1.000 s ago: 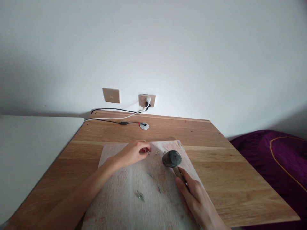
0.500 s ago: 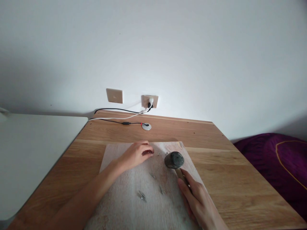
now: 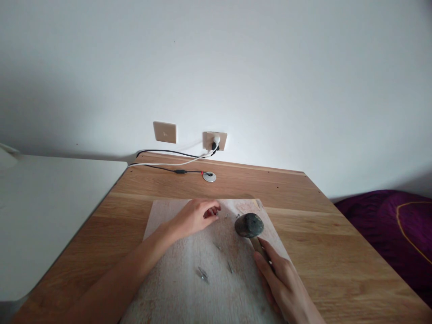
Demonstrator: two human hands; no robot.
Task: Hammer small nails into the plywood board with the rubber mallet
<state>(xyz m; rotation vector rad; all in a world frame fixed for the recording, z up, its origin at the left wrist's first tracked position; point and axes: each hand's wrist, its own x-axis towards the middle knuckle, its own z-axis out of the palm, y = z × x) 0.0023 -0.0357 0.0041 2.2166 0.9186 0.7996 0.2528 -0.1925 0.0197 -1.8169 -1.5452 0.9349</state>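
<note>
A pale wooden board (image 3: 175, 288) lies on the wooden table (image 3: 337, 252). My left hand (image 3: 197, 215) rests on the board's far part, its fingertips pinched on a small nail that I can barely make out. My right hand (image 3: 283, 283) is wrapped round the handle of a hammer; its dark round head (image 3: 249, 225) rests on the board just right of my left fingers. Loose nails (image 3: 203, 273) lie on the board between my arms.
A white plug and a black plug sit in a wall socket (image 3: 214, 140), with a blank wall plate (image 3: 165, 132) beside it. Cables (image 3: 168, 166) run along the table's far edge to a grommet (image 3: 209, 177). A white surface (image 3: 50, 207) lies left, purple fabric (image 3: 398, 225) right.
The view has drifted slightly, shifting everything rightward in frame. Both hands, the hammer and the nails keep almost the same positions on the board.
</note>
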